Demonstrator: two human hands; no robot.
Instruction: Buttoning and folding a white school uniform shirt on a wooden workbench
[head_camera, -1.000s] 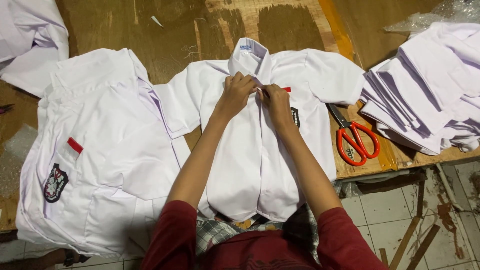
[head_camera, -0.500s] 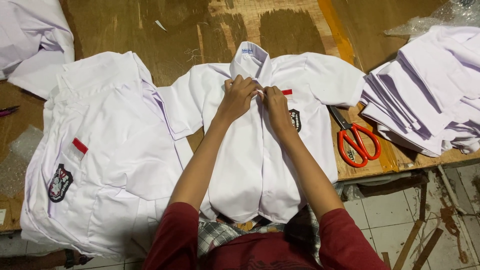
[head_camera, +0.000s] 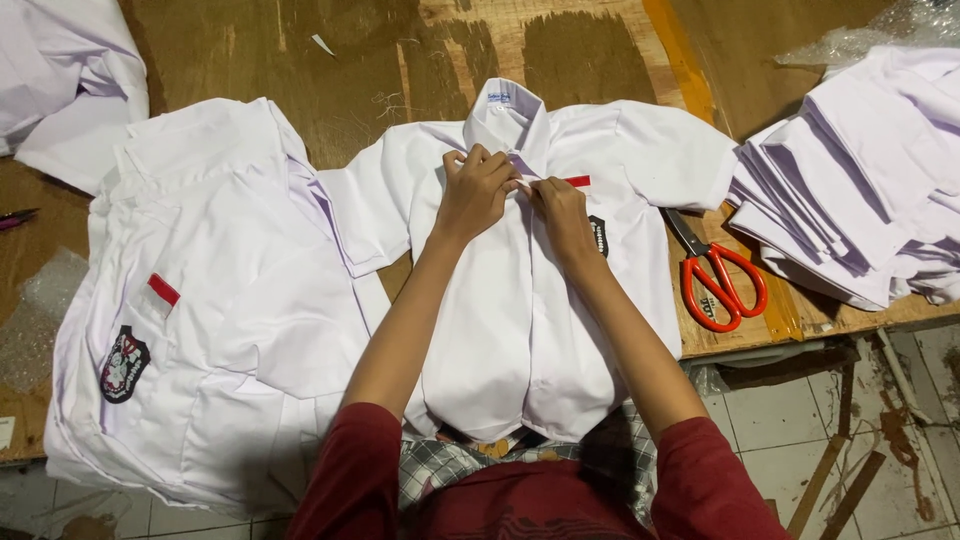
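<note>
A white short-sleeved shirt (head_camera: 500, 330) lies face up on the wooden table (head_camera: 400, 50), collar away from me, with a red strip and a dark badge on its chest pocket. My left hand (head_camera: 478, 190) and my right hand (head_camera: 562, 208) meet at the front placket just below the collar. Both pinch the cloth there, fingers closed on the shirt's edges. The hem hangs over the table's near edge toward my lap.
A pile of similar white shirts (head_camera: 200, 320) lies to the left. Orange-handled scissors (head_camera: 720, 280) rest right of the shirt. A stack of folded white cloth (head_camera: 860, 180) fills the right side. More white cloth (head_camera: 60, 80) sits far left. Tiled floor (head_camera: 860, 440) lies below.
My hands stay at the placket below the collar, shifting only slightly. The view has drifted a little to the right.
</note>
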